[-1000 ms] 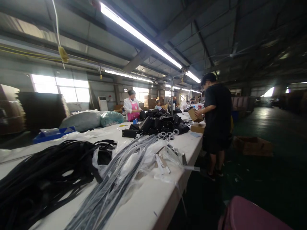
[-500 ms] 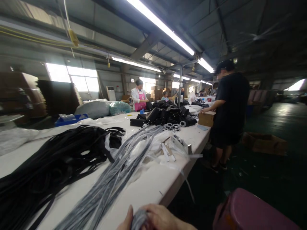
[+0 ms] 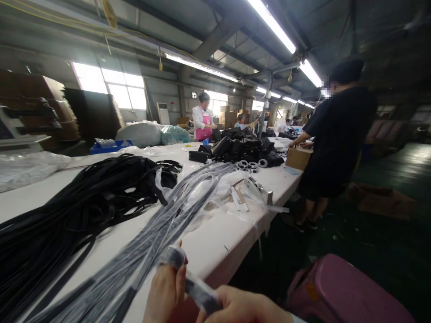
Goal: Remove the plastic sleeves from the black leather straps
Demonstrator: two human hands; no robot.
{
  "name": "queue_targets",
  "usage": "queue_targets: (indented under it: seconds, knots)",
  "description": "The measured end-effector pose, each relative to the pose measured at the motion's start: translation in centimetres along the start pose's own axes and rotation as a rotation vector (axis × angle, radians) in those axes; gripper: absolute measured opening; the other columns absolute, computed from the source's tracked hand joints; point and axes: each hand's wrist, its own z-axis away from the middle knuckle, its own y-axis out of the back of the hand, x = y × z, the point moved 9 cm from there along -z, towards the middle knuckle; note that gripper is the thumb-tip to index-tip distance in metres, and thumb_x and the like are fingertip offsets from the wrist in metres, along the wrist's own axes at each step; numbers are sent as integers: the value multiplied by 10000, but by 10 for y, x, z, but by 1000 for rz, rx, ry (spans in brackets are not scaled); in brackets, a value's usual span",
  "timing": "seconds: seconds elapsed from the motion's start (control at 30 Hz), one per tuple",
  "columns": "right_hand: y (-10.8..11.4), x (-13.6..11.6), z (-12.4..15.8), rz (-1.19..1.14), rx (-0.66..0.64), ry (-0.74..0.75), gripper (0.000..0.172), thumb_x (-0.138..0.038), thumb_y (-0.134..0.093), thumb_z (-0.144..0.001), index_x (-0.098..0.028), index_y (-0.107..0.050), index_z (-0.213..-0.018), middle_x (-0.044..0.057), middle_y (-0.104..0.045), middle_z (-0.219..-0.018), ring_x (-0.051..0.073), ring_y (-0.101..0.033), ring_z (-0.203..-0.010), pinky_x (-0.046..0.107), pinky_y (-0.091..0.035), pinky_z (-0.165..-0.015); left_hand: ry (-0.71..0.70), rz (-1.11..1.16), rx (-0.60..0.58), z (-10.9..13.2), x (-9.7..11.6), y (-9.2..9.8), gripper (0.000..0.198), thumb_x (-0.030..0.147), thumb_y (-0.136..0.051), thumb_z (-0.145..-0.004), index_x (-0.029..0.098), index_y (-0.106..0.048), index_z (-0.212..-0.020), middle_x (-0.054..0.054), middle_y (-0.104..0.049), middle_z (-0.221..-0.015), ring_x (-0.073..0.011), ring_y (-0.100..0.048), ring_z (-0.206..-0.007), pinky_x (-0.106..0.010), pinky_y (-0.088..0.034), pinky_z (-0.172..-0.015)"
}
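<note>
At the bottom of the head view my left hand (image 3: 164,285) is closed on a dark strap wrapped in clear film (image 3: 202,291). Part of that strap passes over the top of the hand. My right hand (image 3: 244,305) pinches the same strap farther right, so a short stretch spans the gap between both hands. Just left of my hands lies a long bundle of similar film-wrapped straps (image 3: 134,251) on the white table (image 3: 198,249). Beyond it spreads a heap of bare black straps (image 3: 87,202).
Black bags (image 3: 235,150) and several wrapped rings (image 3: 262,163) lie farther along the table. One person (image 3: 336,130) stands at the right edge by a cardboard box (image 3: 298,158); another in a pink apron (image 3: 204,123) works behind. A purple padded object (image 3: 350,287) is at lower right.
My hands have risen into view and drawn apart, with the strap stretched between them. The camera view has tilted and shifted left. The person at the right looks larger.
</note>
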Motion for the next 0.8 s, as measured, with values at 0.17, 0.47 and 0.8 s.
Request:
queue_targets:
  seconds: [0.17,0.47,0.8]
  knots:
    - [68,-30,-1,-28,285,120,378,-452,-777,-668,-92,-693,-750,-49,-509,-436,63,-425,-371,186,-287,-394,-60,-208,-323,24,16,-44,394,533,-480,-868,196,-675,-804,-102,-709,-724,-269,-652,-702,-353,-453,-653]
    - [102,-63,12,826,459,157,357,-463,-563,-892,-170,-696,-1045,60,-713,-1001,225,-616,-944,357,-458,-880,686,889,-659,40,45,-62,619,667,-351,-886,172,-641,-655,63,-309,-344,-110,-325,-346,-251,-327,-439]
    - [109,-27,6,624,347,35,465,-567,-505,-899,-138,-669,-823,68,-703,-798,188,-624,-761,318,-470,-759,832,1308,-398,16,23,-44,618,624,-427,-913,81,-686,-771,110,-268,-335,-43,-235,-303,-187,-445,-445]
